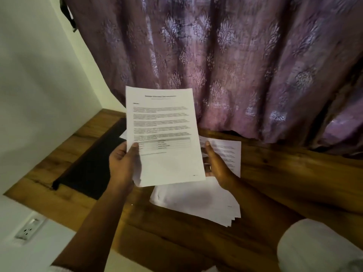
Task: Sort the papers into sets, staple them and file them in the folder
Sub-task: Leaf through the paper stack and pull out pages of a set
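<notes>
I hold a bundle of printed papers (163,134) upright above the wooden desk (275,173). My left hand (121,163) grips its lower left corner, thumb on the front sheet. My right hand (214,163) holds the right edge, fingers behind the sheets and thumb tip at the edge. A fanned stack of white sheets (198,201) lies on the desk under my hands. Another printed sheet (229,154) lies flat behind my right hand. A black folder (92,163) lies shut on the desk to the left. No stapler is in view.
A purple patterned curtain (235,65) hangs behind the desk. A white wall (39,85) borders the desk on the left, with a power socket (29,228) below the desk's edge. A white rounded object (318,246) sits at the lower right.
</notes>
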